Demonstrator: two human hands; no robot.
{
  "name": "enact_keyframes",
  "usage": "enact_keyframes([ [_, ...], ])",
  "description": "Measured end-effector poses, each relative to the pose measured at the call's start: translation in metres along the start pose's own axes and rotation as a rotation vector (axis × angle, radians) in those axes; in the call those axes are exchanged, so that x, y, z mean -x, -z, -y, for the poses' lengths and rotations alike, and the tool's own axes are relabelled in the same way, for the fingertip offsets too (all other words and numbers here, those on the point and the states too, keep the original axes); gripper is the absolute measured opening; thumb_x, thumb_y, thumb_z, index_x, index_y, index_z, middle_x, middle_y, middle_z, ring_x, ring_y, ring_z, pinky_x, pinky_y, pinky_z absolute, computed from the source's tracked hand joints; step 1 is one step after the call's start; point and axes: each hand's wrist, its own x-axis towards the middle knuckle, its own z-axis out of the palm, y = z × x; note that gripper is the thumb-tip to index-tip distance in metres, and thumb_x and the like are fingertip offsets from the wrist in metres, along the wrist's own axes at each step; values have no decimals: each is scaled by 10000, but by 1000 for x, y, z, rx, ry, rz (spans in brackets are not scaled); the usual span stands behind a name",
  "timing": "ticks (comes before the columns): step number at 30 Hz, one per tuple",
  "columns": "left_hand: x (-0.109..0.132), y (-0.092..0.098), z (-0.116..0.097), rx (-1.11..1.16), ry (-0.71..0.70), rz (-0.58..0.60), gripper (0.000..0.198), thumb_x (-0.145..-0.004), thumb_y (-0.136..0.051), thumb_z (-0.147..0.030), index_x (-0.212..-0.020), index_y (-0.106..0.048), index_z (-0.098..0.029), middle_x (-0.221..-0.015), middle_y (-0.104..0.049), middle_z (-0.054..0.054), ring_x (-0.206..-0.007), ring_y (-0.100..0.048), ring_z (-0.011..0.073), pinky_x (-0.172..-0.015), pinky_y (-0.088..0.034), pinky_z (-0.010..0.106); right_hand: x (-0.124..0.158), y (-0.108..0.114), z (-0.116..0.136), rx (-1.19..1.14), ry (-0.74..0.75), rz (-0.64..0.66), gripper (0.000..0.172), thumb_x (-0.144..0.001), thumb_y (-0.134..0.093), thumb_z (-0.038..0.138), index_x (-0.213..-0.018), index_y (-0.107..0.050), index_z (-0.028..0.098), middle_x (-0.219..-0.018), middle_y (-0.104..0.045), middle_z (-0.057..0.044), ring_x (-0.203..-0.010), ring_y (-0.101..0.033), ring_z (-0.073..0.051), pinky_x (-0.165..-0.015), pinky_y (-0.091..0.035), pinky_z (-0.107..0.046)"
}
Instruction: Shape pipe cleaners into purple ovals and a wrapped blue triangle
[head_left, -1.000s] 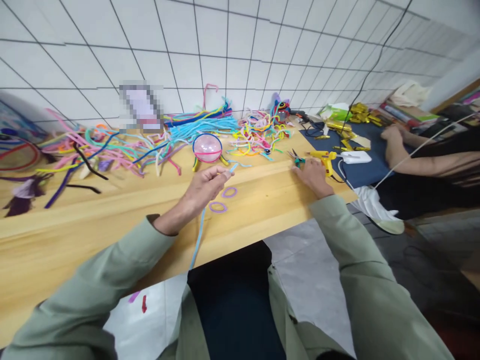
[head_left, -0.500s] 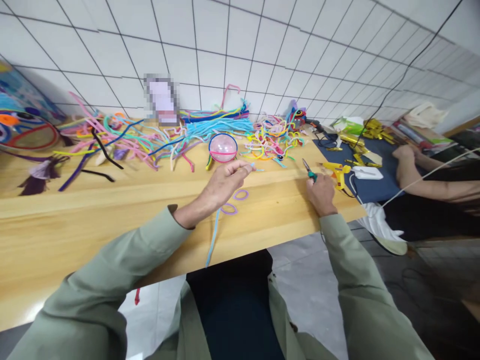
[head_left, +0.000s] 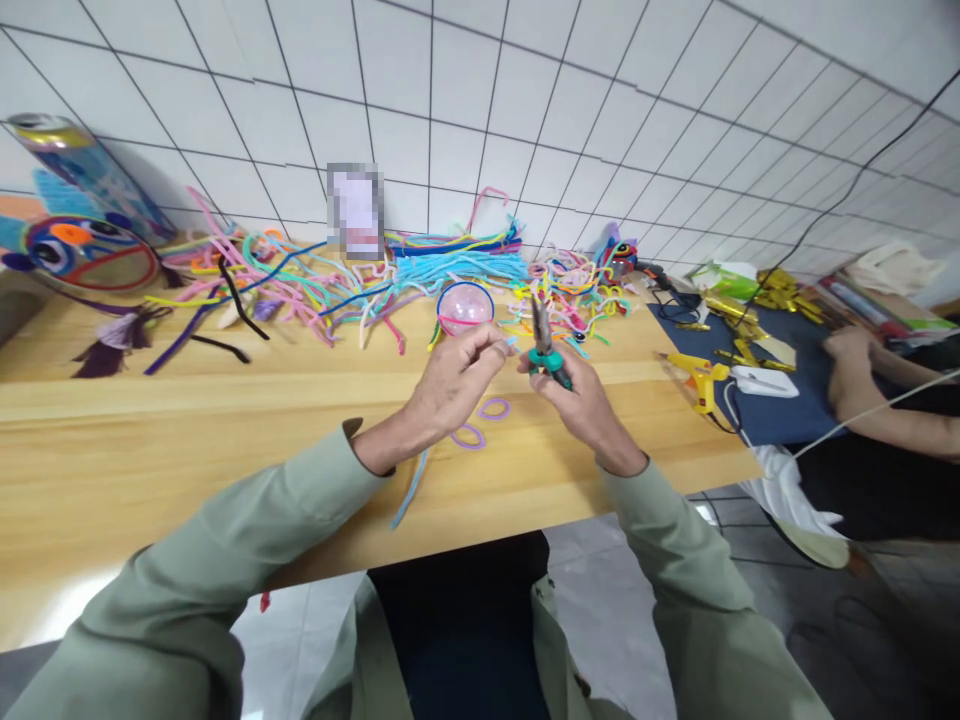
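Over the table my left hand (head_left: 466, 382) pinches a light blue pipe cleaner (head_left: 411, 490). Its short end pokes out past the fingertips, and its long tail hangs down toward the table's front edge. My right hand (head_left: 576, 395) is wrapped around green-handled pliers (head_left: 548, 362), jaws pointing up, close to the left fingertips. Just behind my hands is a clear ball (head_left: 465, 303) ringed with a blue and a pink pipe cleaner. Two purple loops, one nearer (head_left: 468, 436) and one farther (head_left: 494, 408), lie on the wood below the hands.
Colourful pipe cleaners (head_left: 457, 266) are heaped along the tiled wall, with a propped phone (head_left: 355, 212) among them. A can (head_left: 94, 175) and a decorated face piece (head_left: 90, 250) stand left. At right are a yellow glue gun (head_left: 699, 378), a white box (head_left: 763, 382) and another person's arm (head_left: 892, 400).
My right hand has picked the pliers up from the right side and brought them left, beside my left hand. My left hand still pinches the blue pipe cleaner. The view has shifted slightly.
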Motion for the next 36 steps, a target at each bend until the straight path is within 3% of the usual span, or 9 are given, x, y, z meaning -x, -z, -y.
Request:
enact_keyframes([
  [3, -2, 4, 4, -66, -32, -48, 242, -990, -554, -331, -794, -629, -211, -679, -550, -26, -649, -481, 138, -621, -384, 275, -16, -10, -8, 81, 72, 22, 219, -862, -659, 305, -1056, -746, 255, -1041, -817, -34, -925, -706, -247, -886, -530, -414],
  [7, -4, 6, 9, -149, -62, -74, 248, -993, -576, -331, -800, -662, -201, -683, -604, -20, -641, -497, 133, -628, -392, 275, -26, -21, -28, -4, 67, 31, 316, -853, -659, 313, -1153, -731, 247, -1121, -817, -46, -980, -722, -259, -931, -553, -426],
  [19, -4, 4, 24, -333, -111, -23, 221, -1025, -568, -259, -896, -735, -194, -744, -714, 9, -676, -602, 152, -668, -428, 286, -21, -24, -41, -85, 34, 109, 384, -853, -728, 318, -1233, -710, 264, -1151, -787, -19, -994, -684, -239, -937, -528, -396],
  [25, 0, 1, 28, -475, -210, -16, 241, -1048, -536, -233, -909, -727, -188, -801, -757, 35, -678, -618, 150, -675, -422, 289, -20, -27, -40, -77, 47, 110, 313, -876, -709, 310, -1185, -696, 266, -1102, -746, -12, -940, -643, -220, -905, -521, -385],
  [36, -2, 3, 31, -552, -185, 17, 226, -1037, -549, -196, -836, -654, -193, -753, -696, 24, -641, -552, 145, -653, -384, 293, -19, -29, -37, -27, 44, 115, 167, -890, -647, 294, -1053, -641, 260, -951, -686, 7, -838, -597, -196, -840, -492, -375],
])
